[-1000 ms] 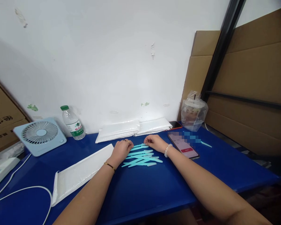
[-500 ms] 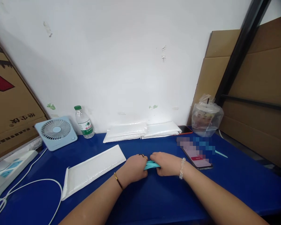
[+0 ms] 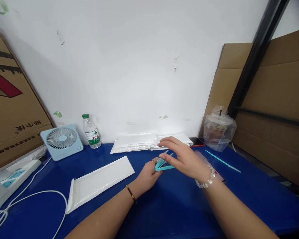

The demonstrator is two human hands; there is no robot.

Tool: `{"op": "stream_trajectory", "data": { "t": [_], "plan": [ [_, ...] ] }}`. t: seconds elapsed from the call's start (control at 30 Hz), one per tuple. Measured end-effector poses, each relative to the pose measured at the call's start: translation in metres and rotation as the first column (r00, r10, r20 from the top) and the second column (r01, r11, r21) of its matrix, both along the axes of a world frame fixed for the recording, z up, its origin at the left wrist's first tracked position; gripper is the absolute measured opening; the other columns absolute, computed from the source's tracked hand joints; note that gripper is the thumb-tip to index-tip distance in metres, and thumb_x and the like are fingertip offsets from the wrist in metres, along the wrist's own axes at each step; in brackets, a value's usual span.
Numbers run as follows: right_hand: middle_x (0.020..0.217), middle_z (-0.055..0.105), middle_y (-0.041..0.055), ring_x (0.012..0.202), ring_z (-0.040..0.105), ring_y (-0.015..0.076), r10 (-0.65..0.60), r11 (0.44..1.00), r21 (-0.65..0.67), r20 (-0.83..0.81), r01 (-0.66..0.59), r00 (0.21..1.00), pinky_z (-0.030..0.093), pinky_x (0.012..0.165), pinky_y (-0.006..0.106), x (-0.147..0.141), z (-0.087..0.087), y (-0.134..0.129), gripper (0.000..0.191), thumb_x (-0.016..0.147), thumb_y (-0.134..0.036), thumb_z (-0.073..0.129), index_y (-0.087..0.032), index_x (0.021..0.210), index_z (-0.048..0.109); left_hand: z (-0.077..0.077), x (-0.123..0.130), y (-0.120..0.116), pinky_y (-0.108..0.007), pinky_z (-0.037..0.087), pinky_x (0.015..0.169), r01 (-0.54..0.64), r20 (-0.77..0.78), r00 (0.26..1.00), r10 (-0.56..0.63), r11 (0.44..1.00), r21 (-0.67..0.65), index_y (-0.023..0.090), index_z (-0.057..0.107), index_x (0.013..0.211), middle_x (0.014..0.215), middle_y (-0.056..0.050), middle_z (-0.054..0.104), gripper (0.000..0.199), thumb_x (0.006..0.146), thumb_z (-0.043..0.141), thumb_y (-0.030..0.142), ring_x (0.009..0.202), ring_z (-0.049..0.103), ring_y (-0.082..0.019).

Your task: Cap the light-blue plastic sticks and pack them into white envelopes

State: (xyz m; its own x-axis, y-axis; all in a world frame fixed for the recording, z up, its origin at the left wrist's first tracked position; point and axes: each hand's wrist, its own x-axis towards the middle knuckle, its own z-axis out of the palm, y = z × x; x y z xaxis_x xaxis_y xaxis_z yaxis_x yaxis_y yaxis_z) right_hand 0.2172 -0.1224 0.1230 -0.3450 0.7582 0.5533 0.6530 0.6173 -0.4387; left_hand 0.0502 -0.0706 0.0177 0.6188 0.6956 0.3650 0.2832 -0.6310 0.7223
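Observation:
A bundle of slim teal plastic sticks (image 3: 164, 167), shaped like eyebrow razors, fans out from my left hand (image 3: 147, 174), whose fingers are wrapped round one end. Just right of and above the bundle is my right hand (image 3: 183, 157), open, its fingers spread; the thumb overlaps the sticks in view, and whether it touches them I cannot tell. One more teal stick (image 3: 223, 161) lies alone on the blue table (image 3: 179, 209), right of a phone (image 3: 204, 157) that my right hand and wrist partly cover. A white padded envelope (image 3: 101, 182) lies left of my left hand.
White padded envelopes (image 3: 134, 142) lie in piles along the wall, beside an orange-edged phone (image 3: 197, 142). A bagged drink cup (image 3: 219, 129) stands at right. On the left are a water bottle (image 3: 91, 132), a blue fan (image 3: 62, 142), a power strip (image 3: 12, 182) and a white cable (image 3: 43, 191).
My right hand has let go of the teal bundle, opened and risen slightly to the right. My left hand keeps hold, and the sticks now fan out. The view has tilted a little.

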Motion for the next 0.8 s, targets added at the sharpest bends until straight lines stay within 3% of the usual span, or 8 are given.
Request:
{"op": "stream_trajectory", "data": {
  "t": [0.17, 0.3, 0.43, 0.5, 0.6, 0.8],
  "plan": [
    [0.099, 0.063, 0.0053, 0.091, 0.057, 0.0188, 0.074, 0.996, -0.062, 0.103, -0.068, 0.992, 0.043, 0.079, 0.03, -0.036, 0.016, 0.015, 0.031, 0.092, -0.041, 0.04, -0.021, 0.101, 0.063, -0.001, 0.002, -0.005, -0.028, 0.045, 0.074, 0.068, 0.057, 0.996, -0.064, 0.996, -0.064, 0.016, 0.057, 0.095, 0.091, -0.005, 0.062, 0.025, 0.089, 0.043, 0.036, 0.08, 0.055, -0.017],
    [0.086, 0.066, 0.006, 0.08, 0.059, 0.0188, 0.087, 0.989, -0.141, 0.286, -0.048, 0.954, 0.042, 0.071, 0.028, -0.059, 0.014, 0.028, 0.038, 0.09, -0.047, 0.042, -0.018, 0.09, 0.067, -0.005, -0.001, -0.004, -0.026, 0.044, 0.061, 0.021, 0.087, 0.996, -0.009, 0.991, -0.132, 0.015, 0.058, 0.088, 0.071, -0.003, 0.061, 0.03, 0.086, 0.046, 0.042, 0.065, 0.053, -0.015],
    [0.106, 0.065, 0.0069, 0.096, 0.058, 0.0199, 0.096, 0.995, -0.037, 0.178, -0.091, 0.979, 0.042, 0.081, 0.031, -0.062, 0.019, 0.033, 0.041, 0.094, -0.045, 0.032, -0.02, 0.109, 0.062, -0.004, -0.004, 0.0, -0.023, 0.039, 0.052, -0.002, 0.169, 0.985, 0.036, 0.98, -0.2, 0.015, 0.053, 0.073, 0.056, 0.002, 0.051, 0.037, 0.086, 0.043, 0.048, 0.052, 0.046, -0.01],
    [0.115, 0.062, 0.0077, 0.106, 0.054, 0.0213, 0.152, 0.988, 0.002, 0.22, -0.156, 0.964, 0.039, 0.09, 0.034, -0.064, 0.018, 0.036, 0.042, 0.094, -0.044, 0.032, -0.02, 0.116, 0.058, -0.004, -0.004, 0.001, -0.023, 0.038, 0.052, -0.003, 0.21, 0.976, 0.048, 0.978, -0.208, 0.015, 0.051, 0.065, 0.055, 0.002, 0.049, 0.041, 0.085, 0.044, 0.05, 0.052, 0.045, -0.01],
    [0.113, 0.063, 0.007, 0.106, 0.055, 0.0221, 0.252, 0.968, -0.067, 0.338, -0.244, 0.907, 0.037, 0.095, 0.037, -0.072, 0.009, 0.041, 0.041, 0.094, -0.044, 0.033, -0.021, 0.115, 0.06, -0.007, -0.003, 0.003, -0.024, 0.038, 0.052, -0.009, 0.219, 0.974, 0.06, 0.974, -0.226, 0.016, 0.048, 0.058, 0.053, 0.001, 0.049, 0.043, 0.081, 0.049, 0.052, 0.052, 0.047, -0.011],
    [0.126, 0.055, 0.0054, 0.12, 0.046, 0.0218, 0.233, 0.964, -0.149, 0.056, -0.222, 0.971, 0.032, 0.103, 0.038, -0.069, -0.002, 0.045, 0.042, 0.092, -0.046, 0.037, -0.024, 0.124, 0.054, -0.014, -0.003, 0.006, -0.022, 0.036, 0.049, 0.048, 0.231, 0.973, 0.02, 0.958, -0.284, 0.016, 0.047, 0.061, 0.049, 0.003, 0.046, 0.042, 0.081, 0.049, 0.053, 0.048, 0.043, -0.009]
  ]
}}
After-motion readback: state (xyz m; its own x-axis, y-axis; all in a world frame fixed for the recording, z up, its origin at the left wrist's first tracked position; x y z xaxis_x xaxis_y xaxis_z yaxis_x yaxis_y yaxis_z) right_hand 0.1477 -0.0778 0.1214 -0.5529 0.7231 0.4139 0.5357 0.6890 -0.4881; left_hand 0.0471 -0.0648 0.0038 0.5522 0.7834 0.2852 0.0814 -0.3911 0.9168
